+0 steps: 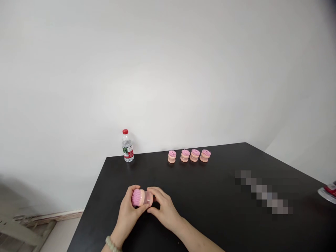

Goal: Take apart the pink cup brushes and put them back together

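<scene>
A round pink scrubbing brush (pixel 142 197) with soft bristles and a clear pinkish body lies on its side in the air between my hands, bristles facing left. My left hand (pixel 127 212) wraps round it, fingers behind and thumb along the near side. At its base end, my right hand (pixel 164 209) pinches with thumb and fingertips. Toward the back edge, several similar pink brushes stand bristles up in a row: one brush (pixel 172 156) a little apart on the left, then a brush (pixel 184 155), another (pixel 194 155) and a rightmost one (pixel 205 155).
A water bottle (pixel 128 148) with a red cap stands at the back left of the black table (pixel 210 189), near the white wall (pixel 168 77). A blurred-out patch (pixel 265 194) covers part of the right side. Something red and white (pixel 328 192) shows at the right edge.
</scene>
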Motion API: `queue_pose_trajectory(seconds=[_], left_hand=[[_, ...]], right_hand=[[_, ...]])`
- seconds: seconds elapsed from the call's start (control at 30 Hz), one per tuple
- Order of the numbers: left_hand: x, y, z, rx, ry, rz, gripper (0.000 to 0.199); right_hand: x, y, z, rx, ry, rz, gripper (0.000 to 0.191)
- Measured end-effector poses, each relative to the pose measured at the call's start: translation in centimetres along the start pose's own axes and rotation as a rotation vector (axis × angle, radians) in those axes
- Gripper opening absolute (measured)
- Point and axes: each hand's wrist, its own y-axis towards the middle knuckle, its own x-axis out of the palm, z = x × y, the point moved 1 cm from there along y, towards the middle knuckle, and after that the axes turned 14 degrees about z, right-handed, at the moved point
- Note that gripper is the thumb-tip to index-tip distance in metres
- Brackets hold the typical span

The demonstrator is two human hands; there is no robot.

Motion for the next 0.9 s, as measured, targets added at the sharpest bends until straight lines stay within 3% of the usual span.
queue_pose_trajectory(seconds=[0.2, 0.4, 0.57, 0.63, 0.77, 0.9], left_hand=[[0.0, 0.1, -0.3, -0.131, -0.206, -0.109, 0.051], [-0.4, 0.2, 0.3, -0.153, -0.32, -0.172, 0.058], [-0.6, 0.2, 0.4, -0.143, -0.31, -0.212, 0.063], [-0.5, 0.0, 0.5, -0.1, -0.233, -0.19, 0.069], [0.1, -0.4, 0.2, 0.003, -0.055, -0.099, 0.08], [0.6, 0.1, -1.5, -0.037, -0.269, -0.066, 0.092]], right_hand=[[-0.1, 0.2, 0.3, 0.107, 0.11, 0.046, 0.051], [-0.2, 0.3, -0.2, 0.224, 0.32, -0.043, 0.035], [-0.6, 0.3, -0.1, 0.332, 0.508, -0.187, 0.037], [-1.0, 0.5, -0.1, 0.313, 0.458, -0.227, 0.042], [-1.7, 1.4, -0.6, 0.161, 0.131, -0.192, 0.045], [-1.4, 3.1, 0.1, 0.094, 0.015, -0.131, 0.044]])
